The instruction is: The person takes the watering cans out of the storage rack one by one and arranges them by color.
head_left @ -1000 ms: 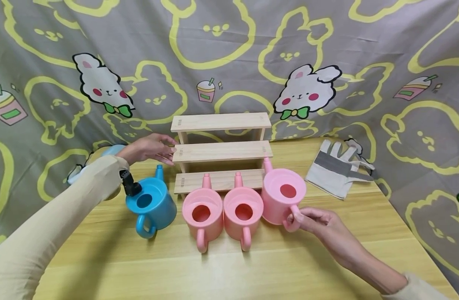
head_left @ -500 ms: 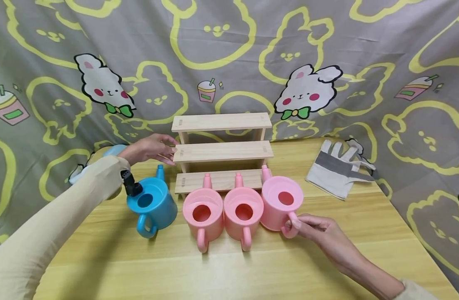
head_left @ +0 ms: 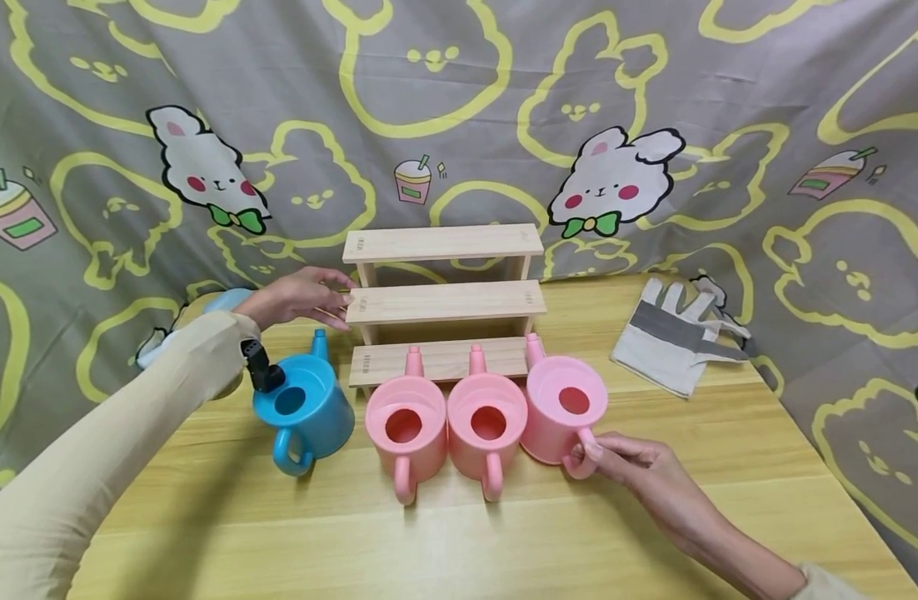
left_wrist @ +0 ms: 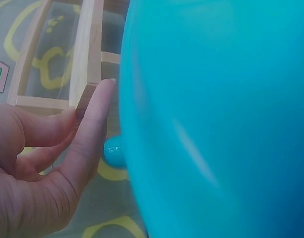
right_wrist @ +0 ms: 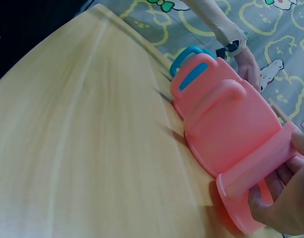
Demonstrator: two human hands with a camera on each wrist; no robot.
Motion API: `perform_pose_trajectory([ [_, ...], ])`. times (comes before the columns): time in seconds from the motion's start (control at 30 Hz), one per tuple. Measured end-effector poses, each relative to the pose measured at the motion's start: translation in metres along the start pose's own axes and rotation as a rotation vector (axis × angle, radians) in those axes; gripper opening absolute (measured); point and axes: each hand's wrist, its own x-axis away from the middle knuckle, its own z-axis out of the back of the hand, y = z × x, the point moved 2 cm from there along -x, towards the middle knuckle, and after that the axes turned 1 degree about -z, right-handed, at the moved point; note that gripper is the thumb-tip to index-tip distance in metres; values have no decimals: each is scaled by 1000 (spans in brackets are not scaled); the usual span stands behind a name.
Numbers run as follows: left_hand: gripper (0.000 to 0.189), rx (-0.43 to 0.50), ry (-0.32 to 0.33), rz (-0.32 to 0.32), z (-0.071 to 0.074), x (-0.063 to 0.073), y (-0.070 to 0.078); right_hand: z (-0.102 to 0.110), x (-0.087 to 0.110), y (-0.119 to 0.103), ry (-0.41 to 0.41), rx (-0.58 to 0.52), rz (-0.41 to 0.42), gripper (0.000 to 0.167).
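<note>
My right hand [head_left: 646,471] grips the handle of the rightmost pink watering can [head_left: 552,429], thumb on top and fingers curled underneath. That can stands beside the middle pink watering can [head_left: 483,467], its spout overlapping the lowest board. Left of them is another pink watering can [head_left: 406,462], then a blue watering can [head_left: 327,425] with a gap between. At the left end of a three-tier wooden shelf [head_left: 444,304], my left hand [head_left: 297,296] pinches the middle board. The left wrist view shows thumb and finger on either side of the board's end [left_wrist: 86,94].
A white and grey work glove [head_left: 657,337] lies at the table's right rear. Behind the shelf hangs a grey patterned cloth [head_left: 459,100]. Something light blue [head_left: 228,300] sits behind my left forearm. The wooden table [head_left: 459,550] extends toward me.
The rightmost pink watering can has come down and slightly toward me in my right hand, close to its neighbour. My left hand stays on the shelf.
</note>
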Motion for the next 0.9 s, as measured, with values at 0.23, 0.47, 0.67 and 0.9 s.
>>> perform_pose_trajectory([
  [0.23,47,-14,2,14,-1,5,-1,-1,3,9,-45,13,12,37],
  [0.47,46,-14,14,31,-3,3,3,-1,5,9,-134,-7,18,39],
  [0.67,48,-8,11,31,-2,2,5,2,2,4,-228,35,52,37],
  [0.9,47,-17,16,21,-2,0,5,10,-5,-3,-283,113,150,33],
])
